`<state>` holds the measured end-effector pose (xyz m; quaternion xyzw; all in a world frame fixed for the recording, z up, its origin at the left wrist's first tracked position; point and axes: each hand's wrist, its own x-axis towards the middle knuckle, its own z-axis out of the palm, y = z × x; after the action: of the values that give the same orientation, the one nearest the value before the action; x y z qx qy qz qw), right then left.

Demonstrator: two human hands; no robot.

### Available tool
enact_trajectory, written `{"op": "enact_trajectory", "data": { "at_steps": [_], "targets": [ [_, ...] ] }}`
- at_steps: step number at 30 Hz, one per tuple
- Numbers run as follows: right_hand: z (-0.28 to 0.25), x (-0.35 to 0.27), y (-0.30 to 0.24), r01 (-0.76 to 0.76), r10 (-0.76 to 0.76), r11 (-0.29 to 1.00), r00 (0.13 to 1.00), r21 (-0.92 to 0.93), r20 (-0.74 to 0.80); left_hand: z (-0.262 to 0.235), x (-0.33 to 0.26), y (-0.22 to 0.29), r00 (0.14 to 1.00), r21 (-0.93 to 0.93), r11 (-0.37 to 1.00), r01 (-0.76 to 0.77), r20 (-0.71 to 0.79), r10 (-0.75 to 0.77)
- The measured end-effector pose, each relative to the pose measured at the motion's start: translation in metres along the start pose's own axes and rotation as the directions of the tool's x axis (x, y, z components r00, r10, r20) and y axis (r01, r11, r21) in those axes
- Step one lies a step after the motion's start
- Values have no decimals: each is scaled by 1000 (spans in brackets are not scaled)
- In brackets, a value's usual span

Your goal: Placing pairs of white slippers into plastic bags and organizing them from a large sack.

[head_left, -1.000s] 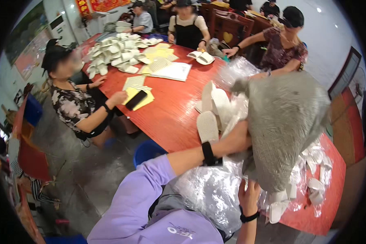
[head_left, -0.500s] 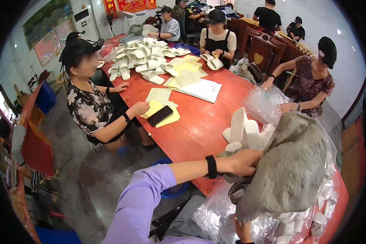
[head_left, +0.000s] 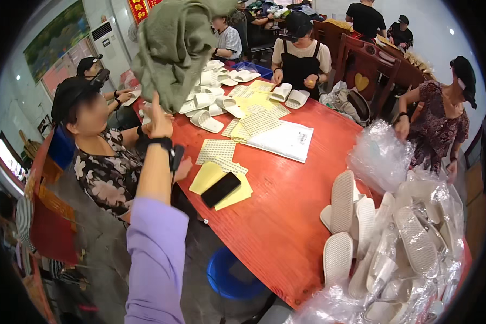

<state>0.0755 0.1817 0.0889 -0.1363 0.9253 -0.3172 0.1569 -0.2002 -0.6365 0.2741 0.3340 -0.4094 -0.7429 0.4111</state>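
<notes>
My left hand point(head_left: 159, 123) is raised at the upper left, its fingers stretched upward and apart. Right at those fingers is a grey-green cloth point(head_left: 175, 51), bunched in the air above the hand and hiding part of the far slipper pile. Out of sight is my right hand. A clear plastic bag point(head_left: 380, 237) full of off-white slippers lies at the right end of the red table point(head_left: 286, 200). Several slippers point(head_left: 342, 202) lean against it on the left.
Off-white slippers point(head_left: 206, 122) are piled at the far side. Yellow label sheets point(head_left: 260, 123), a white packet point(head_left: 283, 141) and a black phone point(head_left: 221, 189) lie mid-table. A blue bucket point(head_left: 235, 272) stands below the edge. Co-workers sit around, one at right handling clear plastic point(head_left: 380, 156).
The cloth has been lifted off the slipper bag and swung up to the left with my left hand. The bagged slippers are uncovered. My right hand has left the view.
</notes>
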Motion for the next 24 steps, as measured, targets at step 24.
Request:
{"op": "enact_trajectory", "data": {
  "at_steps": [24],
  "targets": [
    [-1, 3, 4, 98, -93, 993, 993, 66, -71, -86, -373, -184, 354, 715, 685, -141, 682, -639]
  ]
}}
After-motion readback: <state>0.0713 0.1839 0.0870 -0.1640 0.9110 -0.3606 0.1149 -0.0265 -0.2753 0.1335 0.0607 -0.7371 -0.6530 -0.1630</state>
